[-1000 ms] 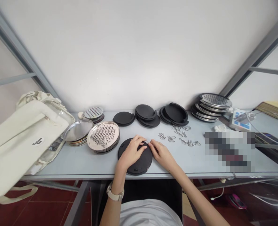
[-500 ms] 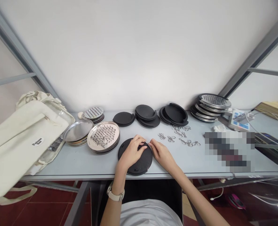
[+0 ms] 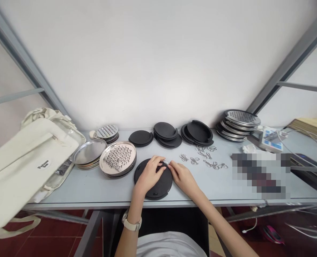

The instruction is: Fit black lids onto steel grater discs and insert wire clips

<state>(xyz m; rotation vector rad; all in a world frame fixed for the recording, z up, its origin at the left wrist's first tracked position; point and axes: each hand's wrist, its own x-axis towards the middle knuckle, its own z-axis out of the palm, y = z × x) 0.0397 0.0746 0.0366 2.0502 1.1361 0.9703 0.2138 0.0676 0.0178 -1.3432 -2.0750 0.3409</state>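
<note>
Left hand (image 3: 148,175) and right hand (image 3: 184,177) stay pinched together on one wire clip (image 3: 166,163). The black disc (image 3: 160,186) lies directly beneath the grip (position unchanged), so work at the clip appears unfinished.

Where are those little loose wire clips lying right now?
In the head view, the loose wire clips lie scattered on the grey table just right of the right hand, in front of the black round lids.

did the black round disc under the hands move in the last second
No. The black round disc lies just as close beside the stack of perforated round steel plates; only the camera shifted.
</note>
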